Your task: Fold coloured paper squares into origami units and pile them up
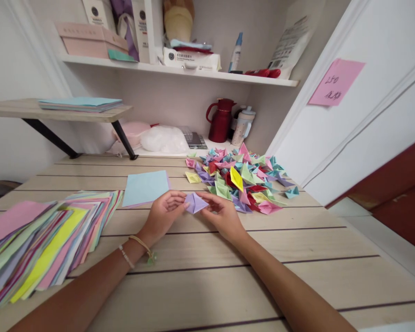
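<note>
One folded lavender paper diamond (195, 203), between two hands over the slatted pale-wood tabletop (207, 286); left hand (163, 212), forearm slanting from lower left, fingers curled, thumb and fingertips pinching its left corner; right hand (225, 216), forearm from lower right, thumb and forefinger pinching the right corner; one heap of multicoloured folded-paper boats (236, 179), too overlapped to count; one light-blue paper square (145, 188).

The place is looking like a home: a slatted table (297, 276) is standing against white shelves (245, 79), where a facial-towel pack (200, 61) is lying, a red jug (219, 122) and a lidded tumbler (241, 129) are standing, and a handwritten pink note (337, 83) is hanging nearby.
</note>
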Tool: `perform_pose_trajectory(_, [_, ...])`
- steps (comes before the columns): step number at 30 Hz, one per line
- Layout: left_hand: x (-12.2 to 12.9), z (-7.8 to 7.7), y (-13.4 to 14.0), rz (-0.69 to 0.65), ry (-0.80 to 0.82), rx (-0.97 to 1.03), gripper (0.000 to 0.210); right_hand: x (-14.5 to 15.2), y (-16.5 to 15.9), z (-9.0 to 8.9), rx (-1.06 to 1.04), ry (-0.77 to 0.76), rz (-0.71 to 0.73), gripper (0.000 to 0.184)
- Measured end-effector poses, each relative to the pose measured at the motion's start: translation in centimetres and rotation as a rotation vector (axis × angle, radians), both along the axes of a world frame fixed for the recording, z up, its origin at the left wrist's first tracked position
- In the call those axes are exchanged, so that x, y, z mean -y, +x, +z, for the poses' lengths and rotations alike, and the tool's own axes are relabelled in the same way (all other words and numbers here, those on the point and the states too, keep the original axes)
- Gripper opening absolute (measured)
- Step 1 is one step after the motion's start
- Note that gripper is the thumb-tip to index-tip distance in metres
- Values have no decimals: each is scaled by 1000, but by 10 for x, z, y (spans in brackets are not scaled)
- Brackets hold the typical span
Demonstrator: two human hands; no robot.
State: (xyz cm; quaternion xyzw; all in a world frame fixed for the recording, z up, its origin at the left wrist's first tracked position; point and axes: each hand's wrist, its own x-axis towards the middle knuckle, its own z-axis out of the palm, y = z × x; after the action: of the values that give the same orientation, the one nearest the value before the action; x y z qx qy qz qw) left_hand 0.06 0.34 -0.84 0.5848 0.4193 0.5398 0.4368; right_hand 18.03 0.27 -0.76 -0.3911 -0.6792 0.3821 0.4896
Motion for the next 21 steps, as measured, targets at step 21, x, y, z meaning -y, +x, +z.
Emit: perform_pose_trajectory(21, [3, 5, -1, -58, -23, -24, 13, 6, -1, 7, 105, 123, 50, 25])
